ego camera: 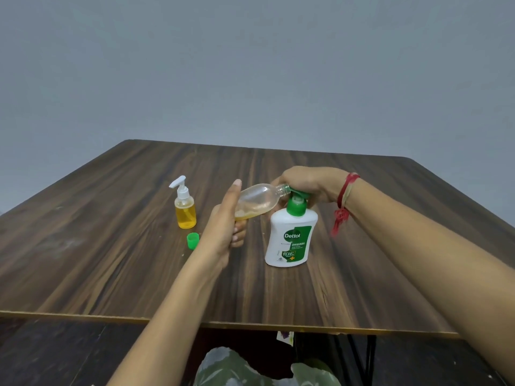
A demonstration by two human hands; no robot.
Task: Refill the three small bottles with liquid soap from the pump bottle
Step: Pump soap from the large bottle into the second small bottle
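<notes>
Bottles, two small, one pump: left grip [225,227] holds clear small bottle [256,200], right grip [309,182] clasps pump bottle [289,240].

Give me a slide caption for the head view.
Left hand holds a small clear bottle to the pump bottle; right hand presses its pump.
</notes>
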